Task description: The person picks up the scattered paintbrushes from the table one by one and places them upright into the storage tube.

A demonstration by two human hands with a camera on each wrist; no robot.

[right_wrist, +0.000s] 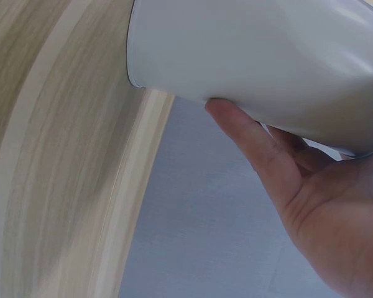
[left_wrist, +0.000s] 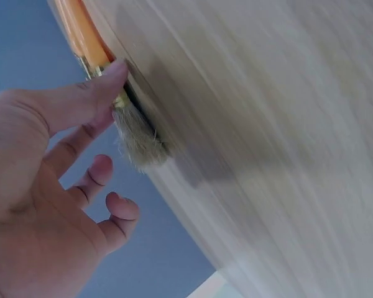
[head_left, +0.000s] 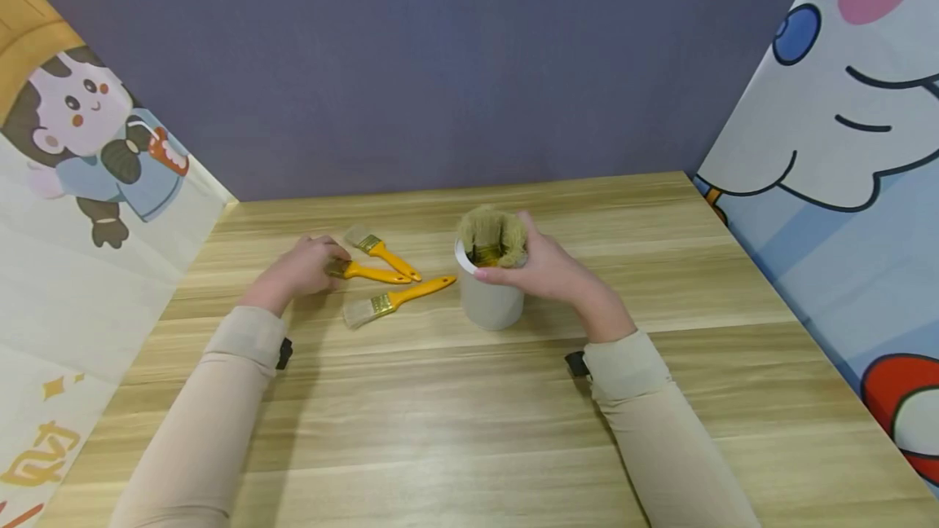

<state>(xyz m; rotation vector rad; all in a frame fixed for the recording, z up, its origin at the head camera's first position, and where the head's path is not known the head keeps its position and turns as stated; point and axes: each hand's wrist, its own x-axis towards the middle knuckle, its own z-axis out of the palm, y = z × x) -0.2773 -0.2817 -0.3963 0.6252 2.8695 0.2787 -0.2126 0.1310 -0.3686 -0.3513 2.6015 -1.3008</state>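
Note:
Thumb and a finger of my left hand [head_left: 308, 266] pinch a paintbrush [head_left: 377, 272] by its metal band; in the left wrist view its bristles [left_wrist: 140, 139] point down past the thumb, and the other fingers are loosely bent. Beside it on the table lie a second yellow-handled paintbrush [head_left: 396, 261] behind and a third paintbrush [head_left: 421, 290] in front. To the right, my right hand [head_left: 552, 269] grips a white cylindrical container [head_left: 490, 305] near its rim, thumb on the near side. Paintbrushes with tan bristles [head_left: 493, 225] stand bristles-up in it; their number cannot be told.
The wood-grain table [head_left: 440, 430] runs back to a dark grey-blue wall [head_left: 455, 63]. Cartoon-printed panels stand along the left side [head_left: 66, 283] and the right side [head_left: 829, 267]. A small black device [head_left: 284, 353] sits at the left cuff.

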